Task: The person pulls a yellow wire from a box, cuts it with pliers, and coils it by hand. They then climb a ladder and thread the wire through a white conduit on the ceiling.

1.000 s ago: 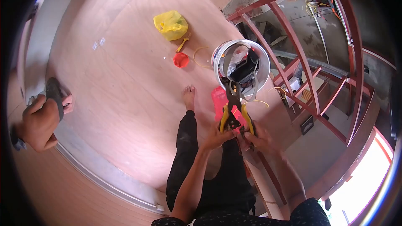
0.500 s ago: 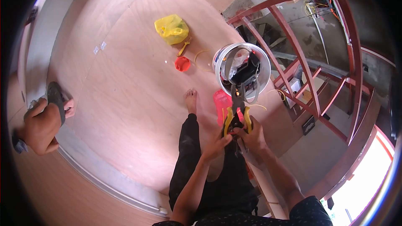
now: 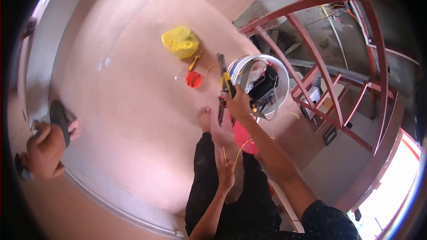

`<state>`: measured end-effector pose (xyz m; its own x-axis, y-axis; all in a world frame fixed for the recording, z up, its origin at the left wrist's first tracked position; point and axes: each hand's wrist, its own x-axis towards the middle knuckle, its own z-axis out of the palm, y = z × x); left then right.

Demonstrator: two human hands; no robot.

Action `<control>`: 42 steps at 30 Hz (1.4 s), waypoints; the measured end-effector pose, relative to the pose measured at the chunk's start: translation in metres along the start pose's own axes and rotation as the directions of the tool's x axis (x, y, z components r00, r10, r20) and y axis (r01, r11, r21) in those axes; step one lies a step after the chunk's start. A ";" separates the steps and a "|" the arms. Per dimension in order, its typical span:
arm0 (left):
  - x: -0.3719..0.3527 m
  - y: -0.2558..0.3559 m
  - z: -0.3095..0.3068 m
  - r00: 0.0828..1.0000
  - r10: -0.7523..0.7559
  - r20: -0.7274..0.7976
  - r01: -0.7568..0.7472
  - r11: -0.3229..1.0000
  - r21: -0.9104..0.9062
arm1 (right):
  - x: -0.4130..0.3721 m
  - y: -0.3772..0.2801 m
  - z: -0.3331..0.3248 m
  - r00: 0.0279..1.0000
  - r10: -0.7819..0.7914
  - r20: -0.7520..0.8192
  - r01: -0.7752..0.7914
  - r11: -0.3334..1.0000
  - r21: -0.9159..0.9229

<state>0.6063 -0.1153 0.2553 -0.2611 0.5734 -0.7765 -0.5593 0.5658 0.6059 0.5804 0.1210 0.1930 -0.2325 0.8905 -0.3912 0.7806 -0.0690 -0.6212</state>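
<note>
My right hand (image 3: pixel 239 103) grips pliers (image 3: pixel 227 82) with yellow-and-black handles, held up at the left side of the white bucket (image 3: pixel 283 79). A red-and-black tool part (image 3: pixel 221 109) sticks out below the same hand. Lower down, over my lap, my left hand (image 3: pixel 227 174) is closed on a thin yellow wire (image 3: pixel 240 150), which loops up to the right past a pink plastic thing (image 3: pixel 243 135). Inside the bucket lie a black pouch-like item (image 3: pixel 263 86) and clear plastic; a grey strap hangs over its rim.
On the wooden floor are a yellow plastic bag (image 3: pixel 180 42), a yellow-handled tool (image 3: pixel 193 63) and a red cup-like container (image 3: pixel 193 79). A red metal frame (image 3: pixel 307 38) borders a lower area at right. Another person's arm (image 3: pixel 46 151) shows at far left.
My hands have parted. The right one moved up and left with the pliers, turning them. My left hand let go of the pliers and dropped toward my lap with the wire.
</note>
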 end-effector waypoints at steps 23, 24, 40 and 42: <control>0.010 0.126 0.060 0.927 0.355 0.124 -0.350 0.935 -0.060 | -0.104 -0.066 -0.160 0.968 0.119 0.222 -0.148 0.982 0.120; 0.001 0.132 0.065 0.939 0.310 0.152 -0.297 0.949 -0.102 | -0.110 -0.057 -0.164 0.972 0.118 0.203 -0.148 0.979 0.138; -0.057 0.072 0.083 0.961 0.243 0.132 -0.250 0.968 0.035 | -0.238 0.097 -0.351 0.879 -0.267 0.395 -0.250 0.449 0.858; -0.079 0.085 0.103 0.971 0.199 0.134 -0.206 0.978 0.041 | -0.253 0.057 -0.367 0.916 -0.343 0.208 -0.208 0.035 0.977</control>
<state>0.6609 -0.0515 0.3864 -0.2595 0.7486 -0.6101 -0.4609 0.4592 0.7594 0.8962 0.0565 0.5058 -0.6009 0.7462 -0.2865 -0.4912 -0.6275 -0.6041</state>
